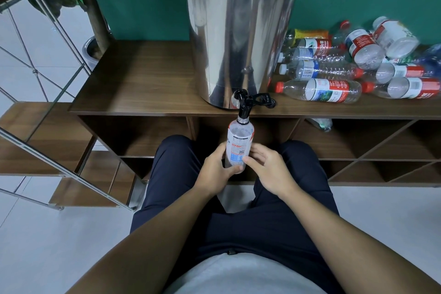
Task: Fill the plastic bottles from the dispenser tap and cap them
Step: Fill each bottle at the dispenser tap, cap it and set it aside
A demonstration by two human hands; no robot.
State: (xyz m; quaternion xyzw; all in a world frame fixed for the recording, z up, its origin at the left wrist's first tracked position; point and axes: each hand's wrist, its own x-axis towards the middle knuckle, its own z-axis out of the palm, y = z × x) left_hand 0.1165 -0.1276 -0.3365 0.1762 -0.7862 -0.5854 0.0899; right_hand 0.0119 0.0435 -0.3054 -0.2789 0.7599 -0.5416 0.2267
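Clear white-labelled bottle (239, 144) upright, open mouth under black tap (243, 107), left hand (216, 169) gripping it, right hand (267, 167) thumb touching, fingers relaxed

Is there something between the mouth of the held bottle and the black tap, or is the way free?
Nothing visible stands between them. The bottle, gripped by the left hand and touched by the right hand, has its uncapped mouth directly at the tap spout of the steel dispenser.
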